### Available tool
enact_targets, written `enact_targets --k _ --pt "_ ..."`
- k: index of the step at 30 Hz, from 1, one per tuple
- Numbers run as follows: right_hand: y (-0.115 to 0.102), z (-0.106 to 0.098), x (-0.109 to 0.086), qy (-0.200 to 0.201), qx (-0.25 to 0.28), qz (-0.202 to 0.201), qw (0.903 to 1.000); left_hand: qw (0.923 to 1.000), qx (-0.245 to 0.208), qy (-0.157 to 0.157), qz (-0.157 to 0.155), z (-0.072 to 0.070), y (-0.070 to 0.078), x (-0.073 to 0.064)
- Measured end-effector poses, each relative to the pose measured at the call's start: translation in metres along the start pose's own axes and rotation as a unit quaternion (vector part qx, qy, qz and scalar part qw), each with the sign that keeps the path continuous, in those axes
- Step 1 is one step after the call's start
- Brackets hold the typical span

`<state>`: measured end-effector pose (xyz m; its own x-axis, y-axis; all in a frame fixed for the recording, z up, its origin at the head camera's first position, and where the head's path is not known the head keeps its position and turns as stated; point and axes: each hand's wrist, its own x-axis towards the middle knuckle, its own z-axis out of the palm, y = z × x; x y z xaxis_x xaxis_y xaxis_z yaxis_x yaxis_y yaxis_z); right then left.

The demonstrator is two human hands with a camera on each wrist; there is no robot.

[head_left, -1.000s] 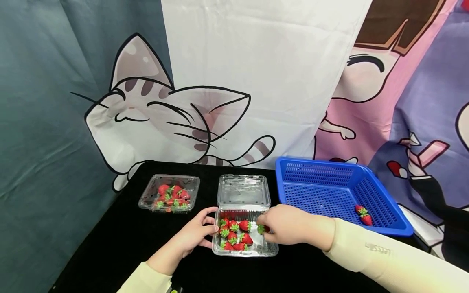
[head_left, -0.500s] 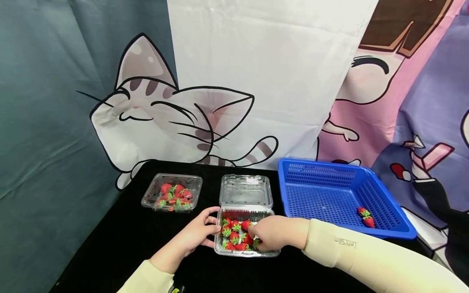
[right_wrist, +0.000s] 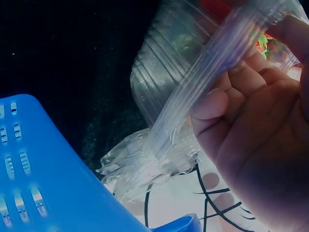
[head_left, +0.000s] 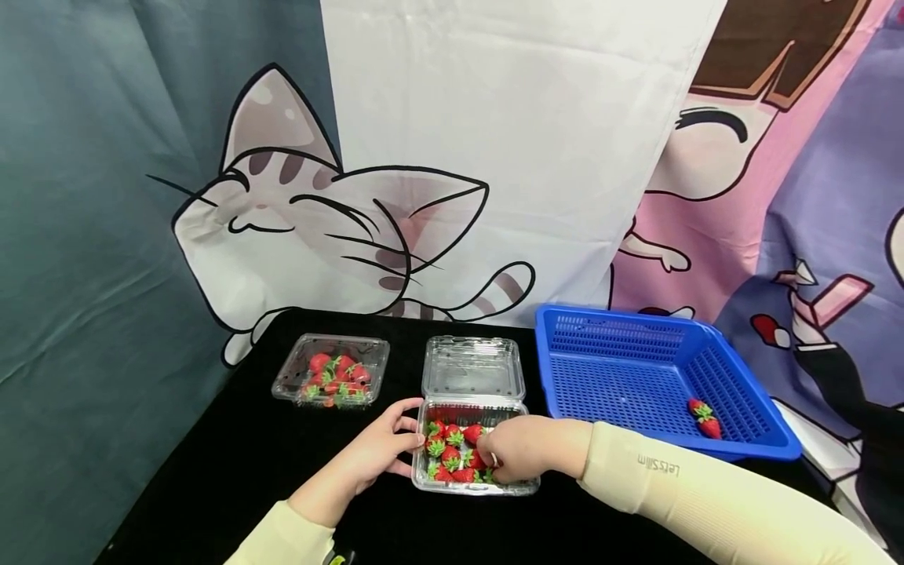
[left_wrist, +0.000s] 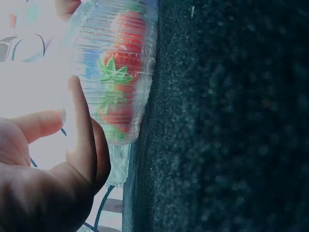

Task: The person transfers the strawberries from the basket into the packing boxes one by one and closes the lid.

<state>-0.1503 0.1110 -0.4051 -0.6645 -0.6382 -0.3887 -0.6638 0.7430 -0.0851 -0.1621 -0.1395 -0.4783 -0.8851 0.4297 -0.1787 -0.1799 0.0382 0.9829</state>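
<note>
Several strawberries (head_left: 450, 457) lie in the lower half of a hinged clear plastic clamshell box (head_left: 473, 490), its lid (head_left: 473, 369) folded back. My left hand (head_left: 377, 447) rests at the box's left side, fingertips at the rim. In the left wrist view a straight finger touches the ribbed wall (left_wrist: 87, 53), with the thumb apart from it. Down inside the right part of the box, my right hand (head_left: 519, 447) has its fingers curled over a strawberry, whose green leaves (head_left: 489, 475) show under the fingertips. Most of that strawberry is hidden by the hand.
A clamshell box (head_left: 291, 384) of strawberries stands at the back left of the black cloth (head_left: 247, 463). At the right, a blue plastic basket (head_left: 607, 377) holds one visible strawberry (head_left: 705, 418), close behind my right forearm. A printed curtain (head_left: 438, 102) hangs behind.
My right hand has moved left and down into the box with the strawberry, then stayed nearly still. The left hand has kept its place at the box. The view has shifted slightly.
</note>
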Motion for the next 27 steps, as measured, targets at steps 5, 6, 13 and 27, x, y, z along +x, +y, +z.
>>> enact_targets --k 5,6,13,27 --pt "0.002 -0.003 0.001 0.016 0.011 -0.019 0.9996 1.0 0.002 0.004 0.001 -0.001 -0.001 -0.001" --pt "0.003 -0.004 0.001 0.02 0.016 -0.024 0.9994 1.0 0.002 0.005 0.0 -0.002 -0.001 -0.001" --pt "0.011 -0.024 -0.009 0.07 0.038 -0.058 0.9952 1.0 0.0 0.009 0.0 -0.004 -0.004 0.0" --pt "0.084 -0.073 -0.047 0.163 0.051 0.029 0.9849 0.9999 0.0 0.012 -0.002 -0.008 -0.005 0.002"
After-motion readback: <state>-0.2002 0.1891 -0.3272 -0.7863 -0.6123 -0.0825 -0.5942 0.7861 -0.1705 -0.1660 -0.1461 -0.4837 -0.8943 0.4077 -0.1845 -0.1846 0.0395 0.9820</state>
